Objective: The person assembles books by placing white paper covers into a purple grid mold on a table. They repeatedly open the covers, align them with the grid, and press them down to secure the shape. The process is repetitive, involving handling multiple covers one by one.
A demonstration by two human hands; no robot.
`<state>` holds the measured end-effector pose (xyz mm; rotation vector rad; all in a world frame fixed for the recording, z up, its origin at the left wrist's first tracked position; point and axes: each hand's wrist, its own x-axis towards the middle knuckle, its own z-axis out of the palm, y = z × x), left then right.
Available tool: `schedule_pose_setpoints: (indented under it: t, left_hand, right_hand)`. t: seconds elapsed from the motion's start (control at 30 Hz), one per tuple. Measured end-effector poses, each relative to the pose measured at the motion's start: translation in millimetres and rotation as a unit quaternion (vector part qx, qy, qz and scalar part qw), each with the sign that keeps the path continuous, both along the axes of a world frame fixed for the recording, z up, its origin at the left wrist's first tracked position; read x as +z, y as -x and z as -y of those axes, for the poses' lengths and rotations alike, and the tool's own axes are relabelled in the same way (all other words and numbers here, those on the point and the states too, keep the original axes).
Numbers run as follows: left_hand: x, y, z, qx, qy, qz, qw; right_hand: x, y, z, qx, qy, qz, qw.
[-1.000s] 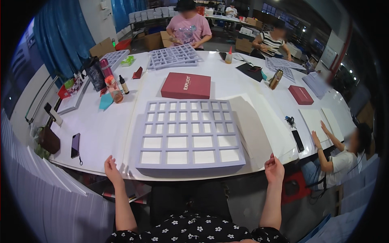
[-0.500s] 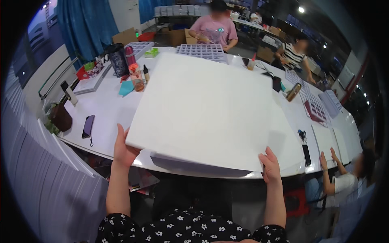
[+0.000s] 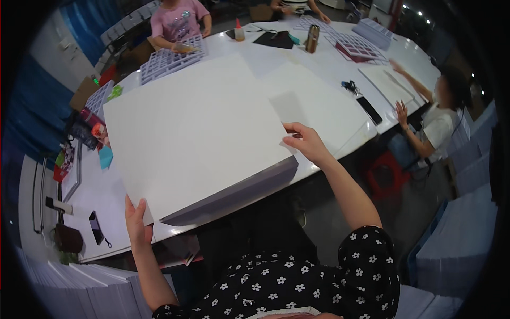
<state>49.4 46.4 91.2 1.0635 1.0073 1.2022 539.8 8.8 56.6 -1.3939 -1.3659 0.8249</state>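
A large white sheet (image 3: pixel 196 127) spreads over the table in front of me, and below its near edge shows the grey, shaded side of a stack (image 3: pixel 239 186). My left hand (image 3: pixel 139 222) grips the sheet's near left corner, thumb on the upper side. At the near right corner my right hand (image 3: pixel 305 142) pinches the edge between thumb and fingers. Whether the sheet rests fully on the stack, I cannot tell. Fingers under the sheet are hidden.
The white table (image 3: pixel 340 122) carries a phone (image 3: pixel 95 227), a black device (image 3: pixel 369 109), a gold flask (image 3: pixel 312 39), a glue bottle (image 3: pixel 239 31) and lilac grid trays (image 3: pixel 172 58). A co-worker in white (image 3: pixel 438 125) sits right by a red stool (image 3: pixel 385 173). Paper stacks (image 3: pixel 457 228) flank me.
My view has turned to the right and tilted. The sheet and both hands appear rotated, the right hand higher in view and the left lower. Both hands still hold the sheet.
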Motion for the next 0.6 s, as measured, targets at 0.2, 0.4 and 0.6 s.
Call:
schedule_pose_setpoints:
  t: [0.2,0.4,0.6]
  left_hand:
    - [-13.1,-4.8,-3.5,-0.019,0.004,-0.007,1.0]
    - [-10.0,-12.1,-5.5,-0.015,0.0,-0.028,1.0]
    - [-8.1,-11.4,-4.7,-0.021,0.005,-0.03,0.999]
  right_hand:
    - [-28.8,-14.7,22.5,0.025,0.06,0.022,0.998]
    - [-40.6,-18.0,19.6,0.031,0.066,0.021,0.997]
    - [-43.8,-18.6,19.8,0.042,0.065,0.019,0.997]
